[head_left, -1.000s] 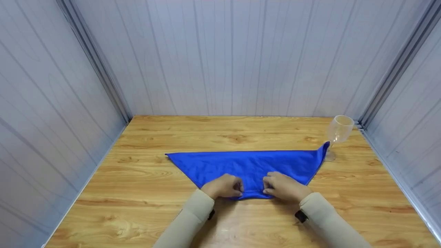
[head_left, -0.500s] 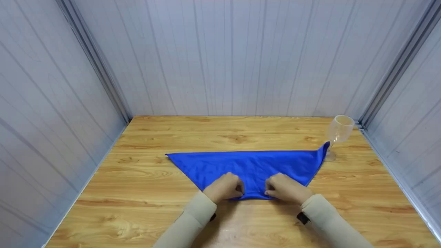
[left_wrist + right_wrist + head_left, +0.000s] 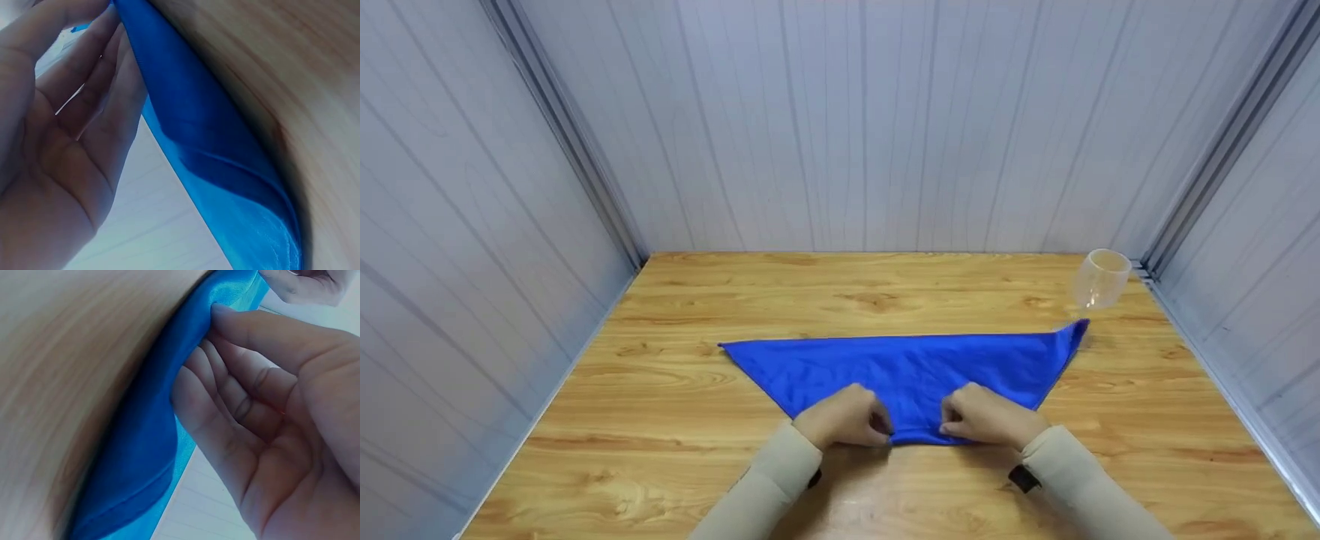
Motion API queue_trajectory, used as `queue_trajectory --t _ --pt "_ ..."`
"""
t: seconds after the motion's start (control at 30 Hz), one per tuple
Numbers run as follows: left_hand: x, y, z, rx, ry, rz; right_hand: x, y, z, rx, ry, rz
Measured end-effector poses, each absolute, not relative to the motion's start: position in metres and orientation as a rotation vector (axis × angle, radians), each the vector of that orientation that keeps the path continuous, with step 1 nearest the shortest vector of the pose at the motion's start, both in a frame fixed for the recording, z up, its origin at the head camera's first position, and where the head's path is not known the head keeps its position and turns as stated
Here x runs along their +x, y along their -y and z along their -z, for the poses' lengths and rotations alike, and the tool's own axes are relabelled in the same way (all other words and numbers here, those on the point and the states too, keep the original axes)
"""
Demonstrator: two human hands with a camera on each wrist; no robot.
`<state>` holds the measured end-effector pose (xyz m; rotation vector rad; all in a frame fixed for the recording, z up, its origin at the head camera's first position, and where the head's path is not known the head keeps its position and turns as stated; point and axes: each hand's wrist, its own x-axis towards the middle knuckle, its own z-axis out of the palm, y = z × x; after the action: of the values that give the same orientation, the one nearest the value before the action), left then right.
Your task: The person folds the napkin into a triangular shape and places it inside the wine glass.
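Table (image 3: 840,292) of light wood with a marked grain, seen from the head view; a clear stemmed glass (image 3: 1101,279) stands upright near its far right corner, just before the right wall (image 3: 1252,217); pale grey panelled walls enclose the table on three sides, the back wall (image 3: 870,127) ribbed with vertical seams, the left wall (image 3: 457,247) likewise; metal corner strips (image 3: 566,142) run down where the walls meet.
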<state>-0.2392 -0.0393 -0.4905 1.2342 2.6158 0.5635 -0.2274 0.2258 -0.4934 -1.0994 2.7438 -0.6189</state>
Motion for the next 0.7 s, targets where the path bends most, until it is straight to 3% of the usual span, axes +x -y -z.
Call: queue_trajectory --t 0.7 --pt "-0.2421 0.0404 0.4912 1.307 -2.607 -0.547 -0.2283 -0.2276 0.4958 -1.148 -2.762 0.607"
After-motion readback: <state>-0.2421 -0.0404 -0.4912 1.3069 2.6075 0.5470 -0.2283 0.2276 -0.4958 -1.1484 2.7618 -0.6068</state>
